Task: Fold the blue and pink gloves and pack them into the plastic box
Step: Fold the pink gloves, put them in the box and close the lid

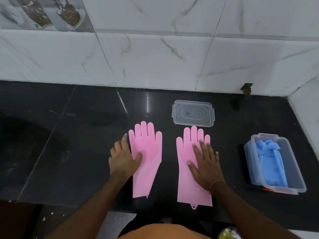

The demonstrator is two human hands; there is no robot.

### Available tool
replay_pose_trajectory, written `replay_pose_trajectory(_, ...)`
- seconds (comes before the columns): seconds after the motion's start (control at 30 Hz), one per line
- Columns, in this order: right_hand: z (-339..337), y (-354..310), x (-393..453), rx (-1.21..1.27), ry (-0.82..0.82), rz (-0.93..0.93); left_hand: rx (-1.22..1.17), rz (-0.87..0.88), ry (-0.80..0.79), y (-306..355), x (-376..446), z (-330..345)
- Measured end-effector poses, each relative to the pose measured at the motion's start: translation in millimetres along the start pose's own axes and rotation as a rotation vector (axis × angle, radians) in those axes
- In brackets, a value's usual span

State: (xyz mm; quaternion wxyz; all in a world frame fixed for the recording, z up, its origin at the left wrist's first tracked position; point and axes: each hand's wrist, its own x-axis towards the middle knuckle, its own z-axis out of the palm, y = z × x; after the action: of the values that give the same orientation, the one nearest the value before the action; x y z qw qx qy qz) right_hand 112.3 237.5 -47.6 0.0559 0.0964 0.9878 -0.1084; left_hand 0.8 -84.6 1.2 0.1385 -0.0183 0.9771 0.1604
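Two pink gloves lie flat, side by side but apart, on the black countertop [51, 152] in the middle of the frame, fingers pointing toward the tiled wall [155, 57] at the top. The left pink glove [146, 163] sits just left of centre; the right pink glove [191, 169] lies just right of centre, with a small hanging tab at its cuff near the lower edge of the counter.

The left hand [123, 157] rests at the left edge of the left pink glove, fingers spread and relaxed on the counter beside it, the thumb laid over the glove's palm area (it is slightly blurred). The right hand [206, 164] lies flat on the right pink glove, fingers straight and spread, pressing on its palm and right side; it grips nothing. A thin band circles the right wrist.

Above the right pink glove, just beyond its fingertips, a clear lid [193, 113] lies flat on the counter. At the right of the frame, well apart from the pink gloves, stands the clear plastic box [296, 176], open, with the blue gloves [271, 161] folded inside it along its left side.

At the bottom centre an orange garment [164, 232] shows.
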Motion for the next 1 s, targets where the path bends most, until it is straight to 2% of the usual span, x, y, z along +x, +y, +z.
replay_pose_trajectory(0.07,10.1,-0.9,-2.2,-0.020,-0.006,-0.031,0.153,0.212,0.091,-9.0,-3.0,9.2)
replay_pose_trajectory(0.17,18.0,-7.1,0.0,-0.041,-0.006,-0.033,0.249,0.479,0.024,14.6,-1.3,25.1)
replay_pose_trajectory(0.33,21.2,-11.4,9.1,-0.046,0.008,-0.071,0.271,0.518,-0.077,20.7,10.2,55.2)
replay_pose_trajectory(0.53,20.2,-18.1,15.9,-0.027,-0.012,-0.089,0.305,0.709,-0.035,3.0,26.6,60.1)
replay_pose_trajectory(1.0,25.6,-24.5,6.3,-0.008,-0.021,-0.111,0.301,0.768,-0.039,3.4,8.4,68.0)
